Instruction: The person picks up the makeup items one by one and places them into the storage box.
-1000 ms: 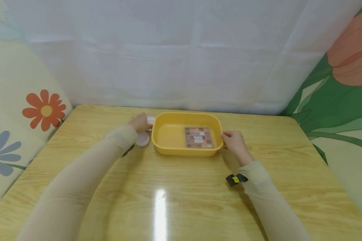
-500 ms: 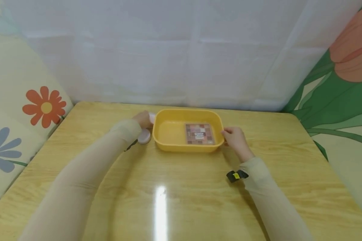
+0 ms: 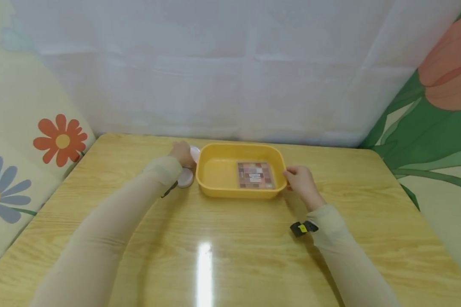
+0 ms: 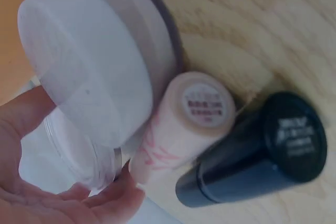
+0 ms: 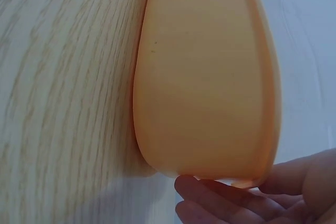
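In the head view my left hand (image 3: pixel 182 154) is at the left end of a yellow plastic tray (image 3: pixel 240 194). Its thumb and fingers pinch a round, clear-edged compact (image 4: pixel 79 145) with a pale pink face, tilted up beside the tray wall. Close by stands a white-lidded round jar (image 4: pixel 86 59), also seen as a pale disc (image 3: pixel 185 178) from above. A pink cosmetic tube (image 4: pixel 184 124) and a black cosmetic tube (image 4: pixel 252 156) lie past the fingertips. My right hand (image 3: pixel 301 183) pinches the tray's right rim, thumb above and fingers beneath it.
A square eyeshadow palette (image 3: pixel 255 175) with a brown and pink checked cover lies in the tray's right half. The tray rests on a wood-grain table (image 3: pixel 249 247). White cloth (image 3: pixel 230 85) hangs behind the table's far edge.
My left hand has shifted slightly right with the compact, which now stands more tilted near the tray. The right hand keeps its hold on the rim, and the palette stays in place.
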A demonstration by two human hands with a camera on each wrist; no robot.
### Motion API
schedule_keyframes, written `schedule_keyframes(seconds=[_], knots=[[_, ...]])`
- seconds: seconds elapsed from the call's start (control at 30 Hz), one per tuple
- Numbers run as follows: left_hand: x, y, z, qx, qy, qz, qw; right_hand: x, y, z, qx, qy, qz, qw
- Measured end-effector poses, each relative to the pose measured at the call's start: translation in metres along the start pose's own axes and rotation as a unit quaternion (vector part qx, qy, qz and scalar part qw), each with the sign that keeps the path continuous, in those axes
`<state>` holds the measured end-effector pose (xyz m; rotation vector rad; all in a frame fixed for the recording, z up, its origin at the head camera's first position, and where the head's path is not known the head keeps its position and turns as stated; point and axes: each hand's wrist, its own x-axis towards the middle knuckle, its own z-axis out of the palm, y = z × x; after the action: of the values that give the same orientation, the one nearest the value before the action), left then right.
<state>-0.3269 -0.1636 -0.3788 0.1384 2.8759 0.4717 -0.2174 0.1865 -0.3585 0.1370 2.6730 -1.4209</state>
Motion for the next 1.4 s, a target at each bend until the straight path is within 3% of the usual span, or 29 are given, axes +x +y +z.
schedule_keyframes(seconds=[0.27, 0.4, 0.5, 0.53, 0.63, 0.7, 0.77, 0.8, 0.87, 0.93, 0.97, 1.03, 1.07, 1.1, 1.13, 1.17, 1.2, 1.3, 1.33, 1.37, 1.4], knots=[[-0.011, 0.007, 0.001, -0.028, 0.052, 0.024, 0.9980, 0.000, 0.001, 0.002, 0.005, -0.002, -0.007, 1.0000], [-0.018, 0.011, -0.004, -0.031, 0.080, 0.053, 0.9949, 0.000, 0.002, 0.002, 0.005, 0.001, -0.006, 1.0000], [-0.014, 0.008, -0.007, -0.091, 0.085, 0.041, 0.9914, 0.000, 0.003, 0.002, 0.006, 0.002, -0.005, 1.0000], [-0.004, -0.001, -0.003, -0.116, 0.093, 0.044, 0.9878, 0.000, 0.003, 0.002, 0.006, 0.002, -0.006, 1.0000], [0.009, -0.013, -0.002, -0.199, 0.073, 0.009, 0.9771, -0.001, 0.004, 0.001, 0.007, 0.005, -0.004, 1.0000], [0.014, -0.022, -0.002, -0.244, 0.054, -0.003, 0.9682, -0.001, 0.004, 0.001, 0.006, 0.005, -0.005, 1.0000], [0.024, -0.034, 0.001, -0.298, 0.035, -0.021, 0.9536, -0.001, 0.004, 0.000, 0.004, 0.006, -0.004, 1.0000], [0.036, -0.046, 0.007, -0.319, 0.037, -0.010, 0.9471, -0.001, 0.004, 0.001, 0.003, 0.007, -0.005, 1.0000], [0.054, -0.062, 0.014, -0.377, 0.025, -0.027, 0.9257, -0.001, 0.004, 0.001, 0.001, 0.007, -0.004, 1.0000], [0.069, -0.076, 0.022, -0.432, 0.029, -0.019, 0.9012, -0.001, 0.004, 0.001, 0.000, 0.006, -0.005, 1.0000], [0.065, -0.074, 0.019, -0.459, 0.026, -0.023, 0.8879, -0.001, 0.004, 0.001, 0.000, 0.006, -0.006, 1.0000], [0.043, -0.056, 0.007, -0.494, 0.019, -0.066, 0.8668, -0.001, 0.003, 0.002, -0.001, 0.006, -0.007, 1.0000], [0.033, -0.049, 0.002, -0.500, 0.018, -0.071, 0.8626, -0.001, 0.003, 0.002, -0.002, 0.006, -0.009, 0.9999], [0.015, -0.037, -0.007, -0.501, 0.017, -0.068, 0.8624, -0.001, 0.003, 0.002, -0.003, 0.007, -0.010, 0.9999], [0.006, -0.031, -0.012, -0.498, 0.016, -0.077, 0.8637, -0.002, 0.002, 0.001, -0.003, 0.008, -0.011, 0.9999], [0.006, -0.032, -0.012, -0.499, 0.015, -0.076, 0.8632, -0.002, 0.002, 0.002, -0.004, 0.008, -0.011, 0.9999], [0.007, -0.034, -0.012, -0.488, 0.015, -0.073, 0.8698, -0.002, 0.002, 0.002, -0.005, 0.009, -0.012, 0.9999], [0.035, -0.064, 0.003, -0.500, 0.029, -0.049, 0.8643, -0.002, 0.003, 0.002, -0.006, 0.008, -0.015, 0.9998], [0.053, -0.081, 0.013, -0.518, 0.033, -0.034, 0.8539, -0.002, 0.003, 0.002, -0.006, 0.008, -0.016, 0.9998], [0.062, -0.092, 0.019, -0.500, 0.037, -0.011, 0.8652, -0.001, 0.003, 0.002, -0.005, 0.007, -0.017, 0.9998], [0.065, -0.094, 0.020, -0.457, 0.044, -0.008, 0.8884, -0.001, 0.003, 0.002, -0.005, 0.008, -0.019, 0.9998]])
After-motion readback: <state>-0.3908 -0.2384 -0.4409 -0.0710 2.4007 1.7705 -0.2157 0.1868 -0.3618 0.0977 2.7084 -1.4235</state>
